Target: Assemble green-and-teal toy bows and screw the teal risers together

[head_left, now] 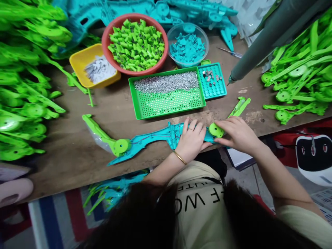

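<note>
A blue plastic toy bow shell [149, 138] lies along the table's near edge, with thin wires running inside it. My left hand [192, 136] is closed over its right half, fingers across the far side and thumb at the near side. At the right end, my right hand [237, 135] grips a green bow limb [239, 106] by its round hub [216, 130], the hub lying against the shell. Another green limb [103, 136] sits at the shell's left end. My fingers hide part of the joint on the right.
Behind the shell stand a green tray [167, 112] of screws, a blue tray [220, 90] of small metal parts, a red bowl [105, 43], a clear bowl [206, 43] and a yellow bin [75, 65]. A power screwdriver [249, 62] hangs at right. Green limbs [26, 103] pile up on both sides.
</note>
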Tool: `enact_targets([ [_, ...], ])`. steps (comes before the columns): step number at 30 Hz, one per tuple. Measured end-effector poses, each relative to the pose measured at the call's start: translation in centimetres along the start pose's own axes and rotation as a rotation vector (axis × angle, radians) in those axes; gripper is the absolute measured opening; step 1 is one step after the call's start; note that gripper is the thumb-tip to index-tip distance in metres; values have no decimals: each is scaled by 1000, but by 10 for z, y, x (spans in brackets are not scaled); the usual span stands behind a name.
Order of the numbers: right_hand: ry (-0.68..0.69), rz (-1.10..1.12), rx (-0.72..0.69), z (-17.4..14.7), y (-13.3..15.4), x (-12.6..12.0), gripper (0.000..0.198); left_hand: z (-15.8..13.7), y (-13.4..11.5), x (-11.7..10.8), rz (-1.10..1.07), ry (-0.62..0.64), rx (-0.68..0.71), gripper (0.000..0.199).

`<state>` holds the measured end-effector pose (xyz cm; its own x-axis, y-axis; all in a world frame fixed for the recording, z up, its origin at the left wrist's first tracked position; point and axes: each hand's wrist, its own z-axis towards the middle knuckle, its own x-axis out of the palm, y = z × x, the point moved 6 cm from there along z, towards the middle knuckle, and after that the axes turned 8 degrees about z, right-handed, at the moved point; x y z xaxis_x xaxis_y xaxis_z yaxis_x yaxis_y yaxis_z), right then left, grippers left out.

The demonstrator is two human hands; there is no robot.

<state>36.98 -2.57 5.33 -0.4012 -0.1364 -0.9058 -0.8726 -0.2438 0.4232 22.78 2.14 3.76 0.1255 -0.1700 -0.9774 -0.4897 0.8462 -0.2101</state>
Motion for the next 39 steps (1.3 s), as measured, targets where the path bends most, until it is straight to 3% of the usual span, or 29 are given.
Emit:
enact_targets([
  [14, 64, 57, -23, 1, -4, 4, 58, 2, 0, 1, -4, 34, -9, 56],
  [23, 59, 41, -15, 2, -6, 2, 58, 3, 0, 0, 9, 42, -8, 55],
  [30, 28, 34, 14, 0, -6, -1, 73, 3, 0, -1, 9, 41, -13, 53],
  [39, 32, 97, 14, 1, -8, -1, 70, 3, 1, 0, 7, 52, -21, 52],
])
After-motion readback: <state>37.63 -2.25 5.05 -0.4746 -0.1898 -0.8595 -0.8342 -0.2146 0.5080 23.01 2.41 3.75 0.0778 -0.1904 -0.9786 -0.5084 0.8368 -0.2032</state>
